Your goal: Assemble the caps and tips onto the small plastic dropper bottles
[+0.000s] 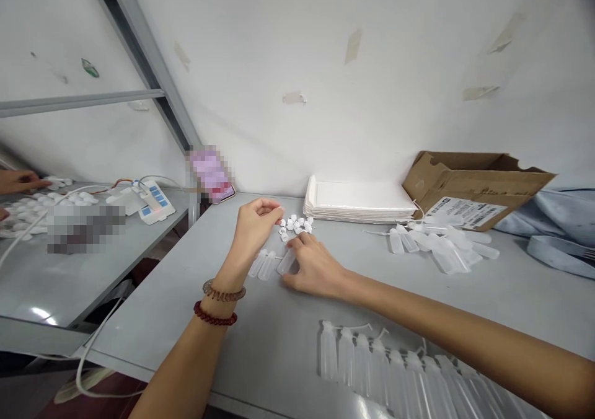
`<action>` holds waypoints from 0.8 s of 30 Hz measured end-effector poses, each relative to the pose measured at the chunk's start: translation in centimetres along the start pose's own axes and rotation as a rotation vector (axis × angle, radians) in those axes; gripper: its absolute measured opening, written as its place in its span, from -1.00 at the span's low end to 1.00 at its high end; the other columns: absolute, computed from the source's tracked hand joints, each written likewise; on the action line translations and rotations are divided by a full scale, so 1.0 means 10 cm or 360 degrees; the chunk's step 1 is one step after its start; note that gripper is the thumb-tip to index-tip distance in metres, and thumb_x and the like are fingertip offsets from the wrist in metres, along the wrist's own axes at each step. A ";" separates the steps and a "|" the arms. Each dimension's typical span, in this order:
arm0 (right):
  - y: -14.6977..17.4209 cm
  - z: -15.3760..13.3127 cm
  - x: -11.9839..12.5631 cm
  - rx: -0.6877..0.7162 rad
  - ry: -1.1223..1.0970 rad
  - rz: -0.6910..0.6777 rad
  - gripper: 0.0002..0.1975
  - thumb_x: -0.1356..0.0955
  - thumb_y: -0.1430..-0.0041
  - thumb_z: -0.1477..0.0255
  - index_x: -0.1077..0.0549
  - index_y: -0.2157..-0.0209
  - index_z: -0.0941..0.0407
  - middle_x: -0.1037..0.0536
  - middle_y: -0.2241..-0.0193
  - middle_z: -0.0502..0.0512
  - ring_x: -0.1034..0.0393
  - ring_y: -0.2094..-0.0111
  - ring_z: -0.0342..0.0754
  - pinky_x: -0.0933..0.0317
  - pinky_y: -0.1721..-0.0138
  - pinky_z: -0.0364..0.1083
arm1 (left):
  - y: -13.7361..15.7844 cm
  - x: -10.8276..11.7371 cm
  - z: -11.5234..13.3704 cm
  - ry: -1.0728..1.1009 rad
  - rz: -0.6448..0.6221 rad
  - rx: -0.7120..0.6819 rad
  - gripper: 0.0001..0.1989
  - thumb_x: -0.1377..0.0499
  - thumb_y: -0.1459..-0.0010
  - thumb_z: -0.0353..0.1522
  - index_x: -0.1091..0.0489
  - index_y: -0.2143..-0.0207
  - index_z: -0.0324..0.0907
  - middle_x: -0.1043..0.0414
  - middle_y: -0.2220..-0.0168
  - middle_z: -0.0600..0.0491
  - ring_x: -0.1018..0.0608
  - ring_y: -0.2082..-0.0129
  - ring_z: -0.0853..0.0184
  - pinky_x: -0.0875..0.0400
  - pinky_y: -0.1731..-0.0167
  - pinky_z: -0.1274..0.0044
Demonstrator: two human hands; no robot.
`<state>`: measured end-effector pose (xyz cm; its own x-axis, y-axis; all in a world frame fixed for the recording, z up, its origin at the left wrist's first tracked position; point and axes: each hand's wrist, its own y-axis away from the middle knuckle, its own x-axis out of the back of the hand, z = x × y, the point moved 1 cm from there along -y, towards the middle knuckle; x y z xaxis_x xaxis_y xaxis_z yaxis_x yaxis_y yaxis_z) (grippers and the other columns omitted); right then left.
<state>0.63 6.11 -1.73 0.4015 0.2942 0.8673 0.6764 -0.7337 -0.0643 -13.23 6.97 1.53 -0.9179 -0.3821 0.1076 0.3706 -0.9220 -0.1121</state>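
We have our right hand [313, 267], fingers gripping a clear bottle [286, 262] beside two more bottles [267, 267], left hand [255, 224] pinched, contents unclear, by white caps [290, 224]; a row of bottles [364, 360] lies aligned, a heap of bottles [449, 255] not yet.

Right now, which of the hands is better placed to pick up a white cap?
Probably the left hand: it is close beside the white caps, while the right hand holds a translucent bottle.
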 end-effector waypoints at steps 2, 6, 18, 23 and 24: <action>0.04 0.04 0.10 0.0014 -0.0041 0.0038 -0.50 -0.36 0.05 0.32 -0.33 0.06 0.26 -0.34 0.10 0.33 -0.24 0.08 0.19 -0.22 0.13 0.11 | 0.02 -0.01 0.00 0.0021 -0.0085 0.0034 -0.79 -0.24 0.14 -0.42 -0.42 0.36 -0.26 -0.43 0.52 0.11 -0.47 0.50 0.41 -0.39 0.35 0.52; 0.24 0.11 0.42 0.0072 -0.0102 0.0149 -0.47 -0.36 0.02 0.40 -0.27 -0.02 0.21 -0.33 0.03 0.24 -0.18 -0.01 0.11 -0.15 -0.01 0.07 | 0.12 -0.12 0.02 0.0085 -0.0348 0.0142 -0.77 -0.24 0.10 -0.40 -0.47 0.30 -0.25 -0.47 0.51 0.07 -0.50 0.47 0.38 -0.41 0.33 0.49; 1.05 0.22 0.86 0.0114 -0.0474 0.0352 -0.45 -0.35 -0.05 0.53 -0.24 -0.10 -0.05 -0.27 0.02 0.07 -0.27 0.09 -0.04 -0.31 0.13 -0.02 | 0.68 -0.59 0.10 0.0391 -0.0908 0.0272 -0.73 -0.12 -0.17 -0.26 -0.52 0.24 -0.24 -0.51 0.24 -0.06 -0.49 0.30 0.32 -0.41 0.18 0.42; 1.21 0.22 0.84 0.0122 -0.0439 0.0336 -0.40 -0.31 -0.10 0.55 -0.17 -0.17 -0.07 -0.23 -0.02 0.11 -0.29 0.13 -0.06 -0.32 0.08 0.02 | 0.79 -0.64 0.14 0.0228 -0.0891 0.0228 -0.75 -0.21 -0.10 -0.24 -0.53 0.22 -0.18 -0.55 0.31 0.03 -0.50 0.34 0.36 -0.41 0.20 0.50; 1.24 0.22 0.83 0.0124 -0.0434 0.0338 -0.39 -0.31 -0.10 0.56 -0.15 -0.18 -0.07 -0.22 -0.03 0.11 -0.29 0.14 -0.07 -0.32 0.07 0.03 | 0.80 -0.64 0.14 0.0191 -0.0877 0.0232 -0.76 -0.23 -0.08 -0.25 -0.53 0.23 -0.16 -0.55 0.33 0.05 -0.50 0.36 0.38 -0.41 0.21 0.52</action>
<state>13.68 0.81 3.58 0.6812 0.3006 0.6676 0.6011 -0.7502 -0.2755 -4.17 2.02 1.30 -0.9873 0.1586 -0.0021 -0.1584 -0.9851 0.0667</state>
